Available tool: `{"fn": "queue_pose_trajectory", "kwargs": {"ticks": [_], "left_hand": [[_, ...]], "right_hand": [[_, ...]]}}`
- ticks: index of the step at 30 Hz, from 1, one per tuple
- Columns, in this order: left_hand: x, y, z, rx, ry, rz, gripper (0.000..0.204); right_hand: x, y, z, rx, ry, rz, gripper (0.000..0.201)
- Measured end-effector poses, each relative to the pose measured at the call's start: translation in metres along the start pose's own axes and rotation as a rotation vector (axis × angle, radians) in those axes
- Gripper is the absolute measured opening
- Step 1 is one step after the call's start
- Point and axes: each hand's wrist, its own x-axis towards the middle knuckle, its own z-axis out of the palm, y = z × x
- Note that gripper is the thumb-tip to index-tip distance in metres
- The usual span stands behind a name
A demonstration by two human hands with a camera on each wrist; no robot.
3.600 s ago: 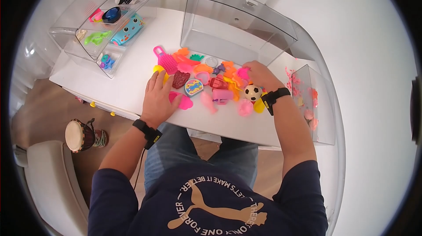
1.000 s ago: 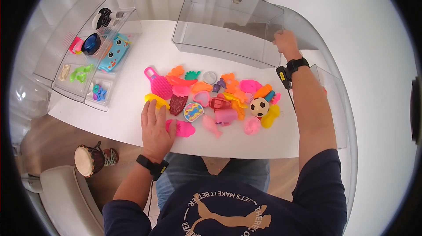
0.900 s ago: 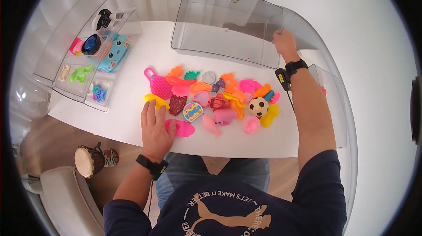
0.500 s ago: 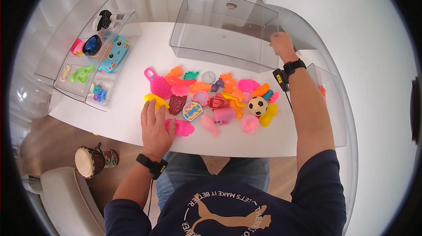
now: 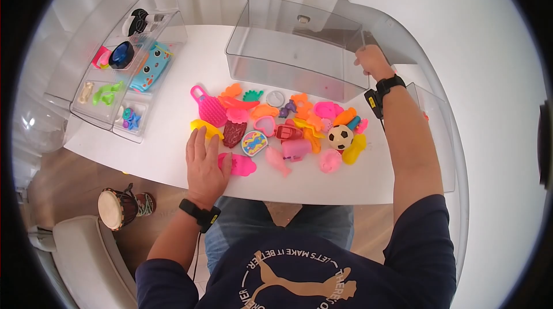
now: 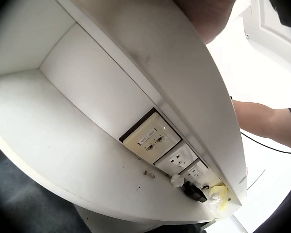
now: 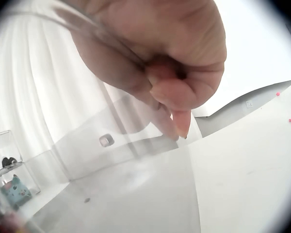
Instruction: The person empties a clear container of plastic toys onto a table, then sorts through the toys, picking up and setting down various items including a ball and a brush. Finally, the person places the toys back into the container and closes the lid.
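In the head view, the right hand (image 5: 375, 62) grips the right edge of a large clear box (image 5: 288, 74) behind the toys; the right wrist view shows its curled fingers (image 7: 172, 92) around the box wall. The left hand (image 5: 206, 171) rests on the table, fingers extended, touching a yellow toy (image 5: 208, 130) and lying beside a pink mould (image 5: 241, 165). Between the hands spread several toys, among them a pink brush (image 5: 211, 108), a round patterned piece (image 5: 254, 143), a purple piece (image 5: 296, 149) and a football-patterned ball (image 5: 340, 136).
At the left stands a clear compartment case (image 5: 106, 122) holding a blue pouch (image 5: 152, 67), a dark blue bowl (image 5: 121, 55) and green pieces (image 5: 108, 94). Another clear container (image 5: 435, 119) lies right of the right forearm. A drum (image 5: 112, 208) and a chair (image 5: 86, 251) are below.
Since the earliest frame, the right hand has moved from the toys to the box's right edge. Over the last second the box has shifted slightly in its grip. The left hand stays in place.
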Motion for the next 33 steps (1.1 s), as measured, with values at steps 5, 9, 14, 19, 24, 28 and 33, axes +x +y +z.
{"fn": "queue_pose_trajectory", "kwargs": {"ticks": [5,9,14,19,24,28,33], "left_hand": [[0.001,0.002,0.000,0.015,-0.003,-0.009,0.047],[0.000,0.001,0.001,0.017,0.003,-0.003,0.046],[0.001,0.002,0.000,0.009,0.006,-0.004,0.045],[0.000,0.001,0.002,-0.004,0.024,0.006,0.046],[-0.001,0.000,0.002,0.007,0.025,0.010,0.047],[-0.001,0.000,0.003,0.015,0.013,-0.004,0.047],[0.001,0.000,0.005,0.011,0.014,-0.005,0.047]], "right_hand": [[-0.030,-0.037,-0.018,0.486,-0.010,0.277,0.029],[-0.034,-0.038,-0.020,0.514,-0.048,0.282,0.034],[-0.076,-0.051,-0.047,0.508,-0.124,0.246,0.045],[-0.116,-0.055,-0.051,0.385,-0.181,0.206,0.051],[-0.119,-0.051,-0.032,0.407,-0.169,0.205,0.040],[-0.122,-0.055,-0.029,0.444,-0.151,0.197,0.036],[-0.124,-0.053,-0.026,0.465,-0.107,0.194,0.029]]}}
